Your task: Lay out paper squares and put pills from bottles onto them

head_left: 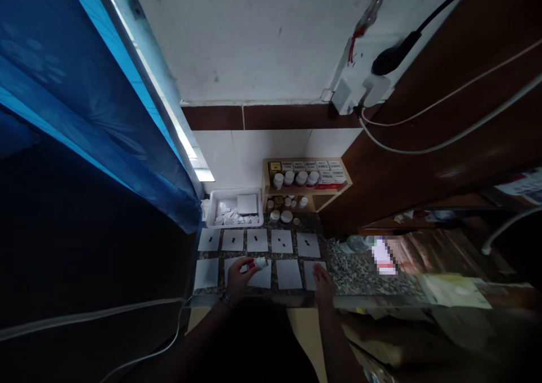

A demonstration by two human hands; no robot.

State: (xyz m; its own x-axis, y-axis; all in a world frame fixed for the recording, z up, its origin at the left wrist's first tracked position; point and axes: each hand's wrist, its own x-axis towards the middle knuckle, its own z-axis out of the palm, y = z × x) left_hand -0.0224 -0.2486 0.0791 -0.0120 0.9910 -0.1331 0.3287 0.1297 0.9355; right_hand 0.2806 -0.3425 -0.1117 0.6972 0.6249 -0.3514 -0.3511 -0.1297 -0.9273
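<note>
My left hand (238,278) is closed around a small white pill bottle (258,263) with a red label, tilted on its side above the front row of paper squares. My right hand (324,284) is over the rightmost front paper square (309,277), its fingers drawn together; anything between them is too small to make out. Small dark pills (256,238) lie on the back-row squares, such as this left-hand paper (204,246). On the front row, the left paper (206,280) and another paper square (289,281) show no pills. My left hand partly covers some front squares.
A white plastic tray (212,220) of folded white paper stands at the back left. Behind the papers, a wooden shelf (307,191) holds boxes and white bottles. Loose lids (287,216) sit before it. A clear bottle (358,244) lies right; a blue curtain (127,134) hangs left.
</note>
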